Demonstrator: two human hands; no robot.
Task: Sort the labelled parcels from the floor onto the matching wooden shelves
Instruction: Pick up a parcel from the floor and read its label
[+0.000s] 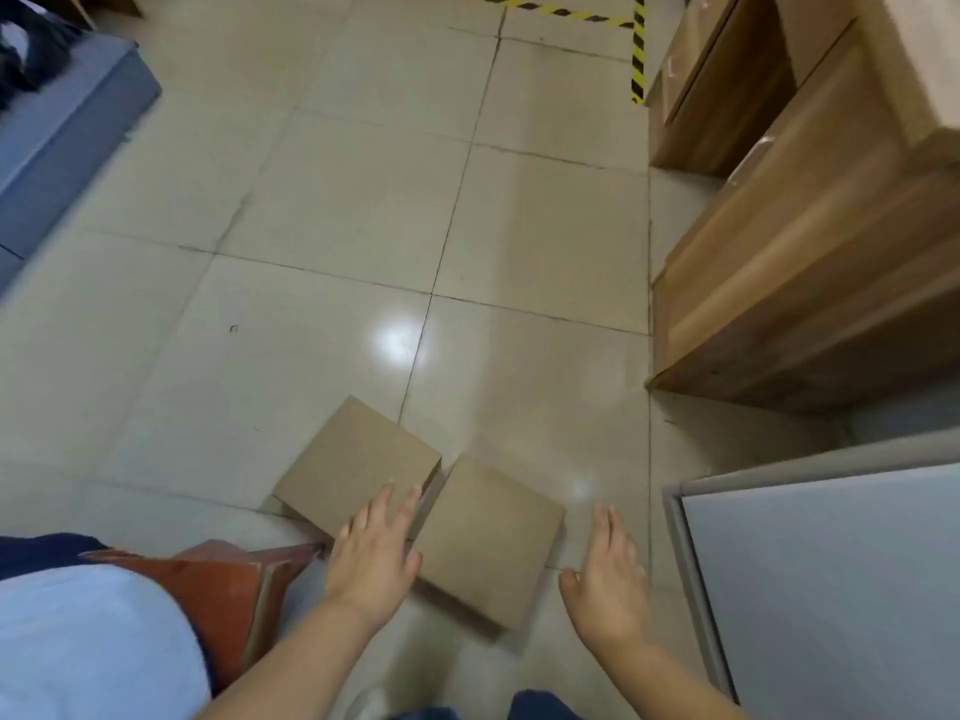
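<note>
Two flat brown cardboard parcels lie side by side on the tiled floor. The left parcel (358, 459) is farther from me; the right parcel (488, 532) is nearer. No labels show on their tops. My left hand (376, 550) hovers over the gap between them, fingers spread, covering the near corner of the left parcel. Whether it touches a parcel is unclear. My right hand (605, 569) is open above the floor, just right of the right parcel, holding nothing. Wooden shelves (810, 283) stand at the right.
A grey-white cabinet (831, 589) stands at the lower right, close to my right hand. A reddish-orange item (228, 579) and a pale blue bundle (93, 646) sit at the lower left. A blue-grey platform (67, 142) is at the upper left. Yellow-black tape (638, 49) marks the far floor.
</note>
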